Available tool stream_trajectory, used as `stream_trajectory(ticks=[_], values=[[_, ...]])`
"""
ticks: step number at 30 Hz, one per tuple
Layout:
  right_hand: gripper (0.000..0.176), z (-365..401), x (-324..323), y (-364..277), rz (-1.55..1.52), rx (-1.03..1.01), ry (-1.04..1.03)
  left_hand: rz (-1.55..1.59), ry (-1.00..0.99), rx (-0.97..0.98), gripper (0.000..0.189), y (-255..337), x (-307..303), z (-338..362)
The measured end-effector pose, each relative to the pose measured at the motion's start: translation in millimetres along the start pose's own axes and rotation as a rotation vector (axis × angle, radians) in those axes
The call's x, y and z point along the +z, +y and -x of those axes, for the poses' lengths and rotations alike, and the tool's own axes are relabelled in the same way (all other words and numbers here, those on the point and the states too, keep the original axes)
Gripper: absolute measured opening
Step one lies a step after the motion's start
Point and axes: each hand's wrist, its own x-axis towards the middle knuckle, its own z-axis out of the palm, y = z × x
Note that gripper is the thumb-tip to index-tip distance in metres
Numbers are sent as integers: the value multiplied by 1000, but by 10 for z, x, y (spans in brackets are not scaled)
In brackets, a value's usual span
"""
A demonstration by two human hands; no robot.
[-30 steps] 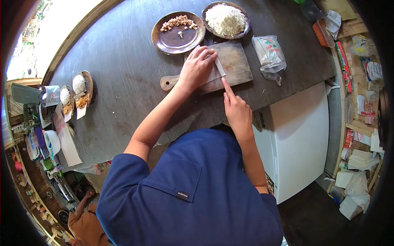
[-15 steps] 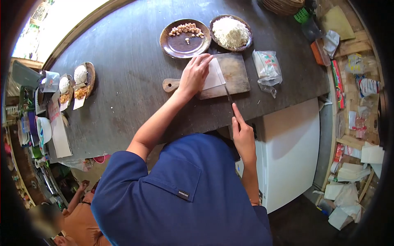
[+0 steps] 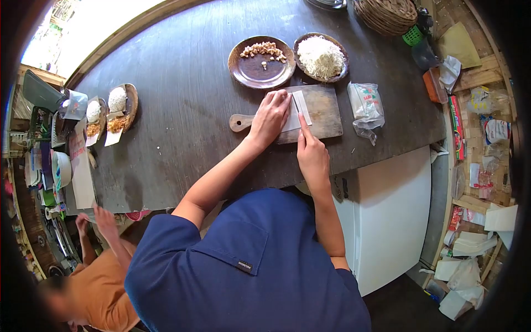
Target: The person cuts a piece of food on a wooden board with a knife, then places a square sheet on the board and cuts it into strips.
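Note:
A wooden cutting board with a round-holed handle lies on the dark table, and a flat white slab rests on it. What the slab is made of, I cannot make out. My left hand presses the slab's left part down, fingers together. Gripped in my right hand is a knife, its handle mostly hidden by the hand. The index finger stretches along the knife, and the dark blade lies across the slab close to my left fingertips.
Behind the board stand a brown plate with small pale-brown pieces and another plate heaped with white shreds. A plastic bag lies right of the board. Small dishes of food sit at left. Another person is at lower left.
My right hand and the knife have moved up and left, from the slab's lower right edge to across it. My left hand stays on the slab. The other person's hands have risen.

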Motion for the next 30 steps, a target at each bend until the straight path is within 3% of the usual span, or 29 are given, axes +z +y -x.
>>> stream_trajectory(ticks=[10,15,19,30], values=[[54,-19,-48,-84,98,31,-43,19,-3,-36,42,14,-17,-10],[56,-25,21,-86,136,41,-44,21,13,-90,53,58,-35,-41],[56,-29,11,-111,148,35,-44,-85,-123,-52,61,29,0,-48],[55,174,-9,74,71,43,-46,-27,-110,-29,51,24,-6,-108]])
